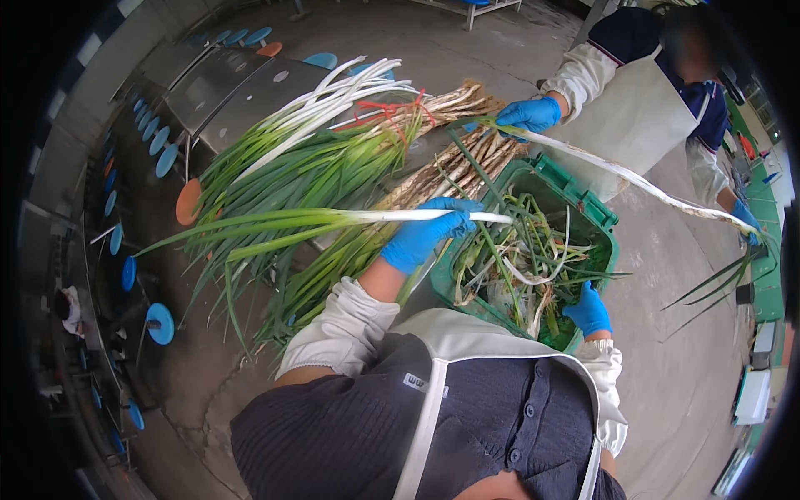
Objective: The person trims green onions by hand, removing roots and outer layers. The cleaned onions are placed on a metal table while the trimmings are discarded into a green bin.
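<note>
My left hand (pixel 427 234), in a blue glove, is closed around a large green onion (pixel 367 217). The onion's white stalk points right over the bin, and its long green leaves trail off to the left. My right hand (pixel 589 312), also gloved in blue, is at the near right side of a green bin (pixel 615 242). Its thumb and a finger are apart, and I see nothing held in it. Inside the bin lie peeled-off onion skins and leaf scraps (pixel 521 267).
A co-worker opposite stretches a long, soil-streaked green onion (pixel 617 169) between two blue-gloved hands (pixel 533 115). Left of the bin, peeled green onions (pixel 312 108) and unpeeled ones with brown roots (pixel 454 104), some tied with red string, are heaped on a metal table (pixel 225 87). Round blue stools (pixel 160 323) stand further left.
</note>
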`<move>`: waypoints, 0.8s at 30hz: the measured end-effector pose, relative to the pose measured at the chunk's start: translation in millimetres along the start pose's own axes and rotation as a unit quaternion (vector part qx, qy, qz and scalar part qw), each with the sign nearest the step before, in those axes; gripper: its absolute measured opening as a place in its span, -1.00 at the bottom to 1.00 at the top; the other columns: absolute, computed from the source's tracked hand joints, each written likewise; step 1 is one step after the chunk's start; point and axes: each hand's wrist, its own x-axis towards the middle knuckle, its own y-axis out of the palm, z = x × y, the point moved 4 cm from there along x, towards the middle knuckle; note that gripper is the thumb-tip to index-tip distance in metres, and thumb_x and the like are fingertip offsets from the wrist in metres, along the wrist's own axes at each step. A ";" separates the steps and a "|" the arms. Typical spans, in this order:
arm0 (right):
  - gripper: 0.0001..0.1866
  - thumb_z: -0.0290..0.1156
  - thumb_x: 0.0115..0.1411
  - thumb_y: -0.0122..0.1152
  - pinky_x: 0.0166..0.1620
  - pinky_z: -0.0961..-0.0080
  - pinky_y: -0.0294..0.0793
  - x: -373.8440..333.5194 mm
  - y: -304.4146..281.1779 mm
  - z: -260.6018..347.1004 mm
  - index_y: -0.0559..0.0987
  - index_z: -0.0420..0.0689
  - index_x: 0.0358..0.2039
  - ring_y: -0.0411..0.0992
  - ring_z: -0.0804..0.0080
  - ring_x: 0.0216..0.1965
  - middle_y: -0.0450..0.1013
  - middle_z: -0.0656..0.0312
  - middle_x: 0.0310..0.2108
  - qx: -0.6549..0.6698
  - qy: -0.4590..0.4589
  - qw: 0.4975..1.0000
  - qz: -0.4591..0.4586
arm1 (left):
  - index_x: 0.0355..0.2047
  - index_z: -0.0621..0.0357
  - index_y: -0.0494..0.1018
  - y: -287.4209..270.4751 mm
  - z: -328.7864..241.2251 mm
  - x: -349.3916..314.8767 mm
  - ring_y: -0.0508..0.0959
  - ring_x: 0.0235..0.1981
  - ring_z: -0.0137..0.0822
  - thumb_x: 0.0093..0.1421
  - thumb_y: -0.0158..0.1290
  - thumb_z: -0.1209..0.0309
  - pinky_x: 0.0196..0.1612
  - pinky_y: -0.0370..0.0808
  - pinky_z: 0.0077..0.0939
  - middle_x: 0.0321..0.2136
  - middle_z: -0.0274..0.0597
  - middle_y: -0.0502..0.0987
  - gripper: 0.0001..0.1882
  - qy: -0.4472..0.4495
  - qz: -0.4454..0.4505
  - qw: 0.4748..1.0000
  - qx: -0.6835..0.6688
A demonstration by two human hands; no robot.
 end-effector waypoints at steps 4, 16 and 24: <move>-0.47 -0.50 0.13 0.20 -0.05 0.48 0.42 -52.4 0.1 179.5 0.36 -0.21 0.14 0.45 0.45 -0.16 0.44 0.17 -0.01 0.199 0.025 0.977 0.067 | -0.06 0.27 0.46 26.3 -2.5 1.9 0.54 -0.28 -0.45 0.21 0.04 0.49 -0.21 0.49 -0.60 -0.16 -0.15 0.55 -0.71 -0.031 0.053 0.998 0.034; -0.73 -0.41 0.07 0.31 -0.33 0.53 0.45 -66.5 59.1 306.9 0.59 -0.18 -0.19 0.45 0.52 -0.44 0.51 0.18 -0.46 0.090 -0.216 0.968 0.095 | 0.12 0.20 0.32 87.5 8.6 -27.2 0.45 -0.02 -0.23 0.18 0.10 0.32 0.07 0.37 -0.31 0.01 -0.10 0.44 -0.49 -0.080 0.247 0.895 0.362; -0.74 -0.42 0.06 0.29 -0.37 0.44 0.43 -76.1 41.9 290.8 0.58 -0.19 -0.21 0.45 0.39 -0.49 0.51 0.05 -0.46 0.122 -0.229 0.966 -0.011 | -0.09 0.30 0.44 43.1 -94.5 -41.2 0.58 -0.28 -0.34 0.20 0.04 0.25 -0.24 0.52 -0.50 -0.29 -0.11 0.57 -0.62 -0.025 -0.137 0.988 0.058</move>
